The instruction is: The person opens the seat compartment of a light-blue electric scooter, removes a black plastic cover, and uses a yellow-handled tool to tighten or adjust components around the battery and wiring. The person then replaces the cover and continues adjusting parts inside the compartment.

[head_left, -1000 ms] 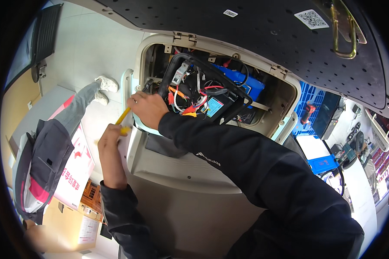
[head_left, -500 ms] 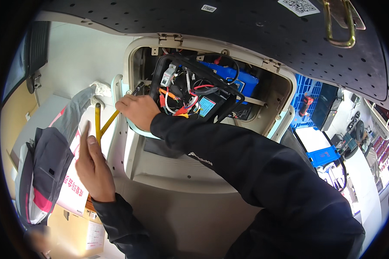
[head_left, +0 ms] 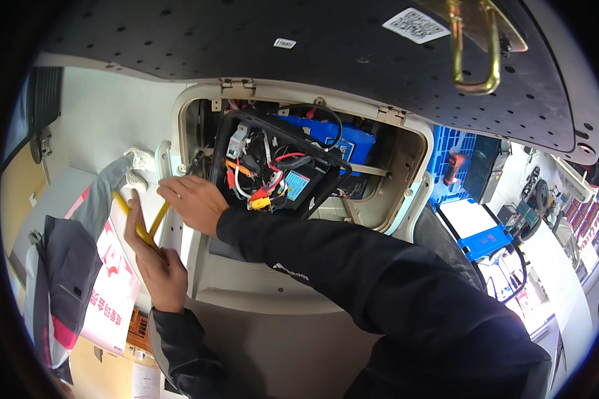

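Observation:
A tool with two yellow handles (head_left: 132,218) spreads in a V at the left of an opened seat compartment. My left hand (head_left: 158,279) lies against the longer handle, which crosses its palm side, the fingers pointing up along it. Above it, my right hand (head_left: 196,203) is closed round the upper end of the other handle. A dark metal piece (head_left: 196,161) shows just past its knuckles; whether it belongs to the tool I cannot tell. Beside that hand, a black frame (head_left: 225,143) surrounds wires and connectors (head_left: 263,179), including a yellow connector (head_left: 260,203). A blue battery-like block (head_left: 353,141) sits behind.
The compartment's beige rim (head_left: 419,163) encloses the wiring. Overhead hangs a black perforated panel (head_left: 213,40) with a brass-coloured loop (head_left: 476,83). A grey jacket (head_left: 76,266) lies at left, above a cardboard box (head_left: 103,372). At right are a red power tool (head_left: 454,167) and blue crate (head_left: 446,143).
The view has shifted, so the compartment sits lower and further left. The yellow handles have swung, the longer one now leaning left. My left hand has come closer to the right one.

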{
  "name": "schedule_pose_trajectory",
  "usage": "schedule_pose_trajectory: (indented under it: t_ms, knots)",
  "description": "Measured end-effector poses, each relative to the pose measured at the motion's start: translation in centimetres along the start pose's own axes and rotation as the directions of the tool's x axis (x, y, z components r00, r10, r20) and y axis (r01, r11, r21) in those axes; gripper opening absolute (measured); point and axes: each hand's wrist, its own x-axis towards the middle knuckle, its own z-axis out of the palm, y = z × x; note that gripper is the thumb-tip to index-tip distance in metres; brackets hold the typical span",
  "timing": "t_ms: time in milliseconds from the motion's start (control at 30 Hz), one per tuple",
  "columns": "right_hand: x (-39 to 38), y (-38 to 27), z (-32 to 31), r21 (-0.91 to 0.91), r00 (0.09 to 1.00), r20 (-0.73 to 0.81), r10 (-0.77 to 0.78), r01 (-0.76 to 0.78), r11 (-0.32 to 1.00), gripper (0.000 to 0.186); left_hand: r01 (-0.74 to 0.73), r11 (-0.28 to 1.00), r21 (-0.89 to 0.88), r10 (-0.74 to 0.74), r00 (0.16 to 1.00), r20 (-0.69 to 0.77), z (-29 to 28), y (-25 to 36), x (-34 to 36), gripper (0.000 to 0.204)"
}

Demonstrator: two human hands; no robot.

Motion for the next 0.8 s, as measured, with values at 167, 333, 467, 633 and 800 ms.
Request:
schedule_pose_trajectory:
  t_ms: [167, 333, 467, 633, 800]
  knots:
    - [-1.1, 0.1, -0.4, -0.025, 0.999, 0.018, 0.038, -0.037, 0.999, 0.038, 0.018, 0.967, 0.254, -0.058, 0.987, 0.151, -3.0, -1.3, 0.3, 0.099]
    - [-1.2, -1.2, -2.5, 0.008, 0.989, 0.056, 0.138, -0.138, 0.990, 0.043, -0.077, 0.919, 0.386, 0.016, 0.987, 0.158, -3.5, -1.7, 0.4, 0.056]
    - [-3.7, -3.1, -5.6, 0.067, 0.977, 0.003, 0.214, -0.213, 0.975, 0.036, -0.262, 0.807, 0.528, 0.165, 0.960, 0.225, -3.1, -1.6, 1.2, 0.027]
    - [-12.6, -4.1, -18.6, -0.010, 0.993, -0.101, 0.056, -0.057, 0.998, 0.021, -0.194, 0.825, 0.531, 0.114, 0.977, 0.179, -4.1, -1.9, 0.8, 0.046]
    - [-20.3, 3.5, -25.6, -0.268, 0.741, -0.156, 0.653, -0.668, 0.694, 0.024, -0.151, 0.903, 0.402, 0.086, 0.981, 0.176, -3.8, -2.8, 0.5, 0.050]
